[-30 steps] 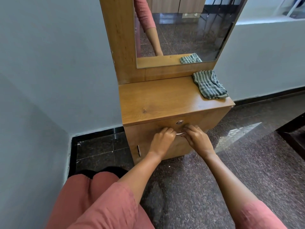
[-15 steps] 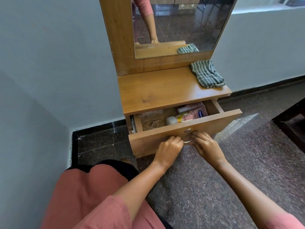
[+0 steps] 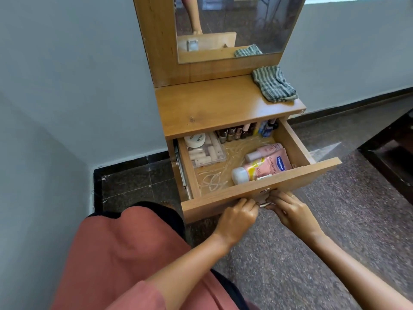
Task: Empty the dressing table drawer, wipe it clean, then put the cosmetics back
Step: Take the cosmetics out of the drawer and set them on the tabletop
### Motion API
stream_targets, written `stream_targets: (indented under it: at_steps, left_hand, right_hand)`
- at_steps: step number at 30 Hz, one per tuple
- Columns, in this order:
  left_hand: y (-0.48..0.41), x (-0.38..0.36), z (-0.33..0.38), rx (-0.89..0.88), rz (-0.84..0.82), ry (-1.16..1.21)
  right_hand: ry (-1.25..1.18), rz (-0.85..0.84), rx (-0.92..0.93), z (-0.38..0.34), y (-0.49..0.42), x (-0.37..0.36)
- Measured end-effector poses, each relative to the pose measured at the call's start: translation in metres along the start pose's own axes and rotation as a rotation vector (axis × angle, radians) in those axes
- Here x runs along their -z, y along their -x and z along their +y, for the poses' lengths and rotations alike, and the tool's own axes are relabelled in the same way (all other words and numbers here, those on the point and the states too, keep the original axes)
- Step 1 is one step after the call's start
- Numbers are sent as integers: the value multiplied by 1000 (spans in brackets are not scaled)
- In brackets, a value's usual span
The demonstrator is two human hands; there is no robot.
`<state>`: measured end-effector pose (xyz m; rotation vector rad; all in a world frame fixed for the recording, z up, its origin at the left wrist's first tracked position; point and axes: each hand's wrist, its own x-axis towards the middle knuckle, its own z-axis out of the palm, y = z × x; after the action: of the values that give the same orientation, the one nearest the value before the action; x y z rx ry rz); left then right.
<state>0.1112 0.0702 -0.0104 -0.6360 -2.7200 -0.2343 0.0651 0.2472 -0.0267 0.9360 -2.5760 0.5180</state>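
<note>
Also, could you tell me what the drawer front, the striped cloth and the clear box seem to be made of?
The drawer front looks like wood-grain laminated board, smooth with a slight sheen. The striped cloth seems soft woven fabric, matte, lying in crumpled folds. The clear box is probably hard transparent plastic, glossy; its contents show through.

Printed on the pink plastic lotion bottle [image 3: 264, 167]: "Vaseline" in a blue oval, "Gluta-Hy", "10X". Lettering on round white tin [image 3: 194, 139] unreadable.
</note>
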Motion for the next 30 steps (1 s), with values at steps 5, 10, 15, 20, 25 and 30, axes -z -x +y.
stream_targets:
  at_steps: [5,10,15,20,25,30]
  left_hand:
    - [12,2,13,-32,-14,12]
    - [27,0,26,-34,-44,62]
    - [40,2,40,-52,-75,105]
    - [48,8,53,-62,-84,101]
    - [47,11,54,-44,-111,98]
    - [45,16,55,-86,-130,121]
  right_hand:
    - [-14,-5,-12,-8,16,11]
    - [-5,-2,-1,-13,34,19]
    - [15,-24,-7,-15,52,25]
    - [44,-29,0,-18,66,31]
    - [27,-54,-29,-19,67,31]
    - [16,-66,-45,-20,67,32]
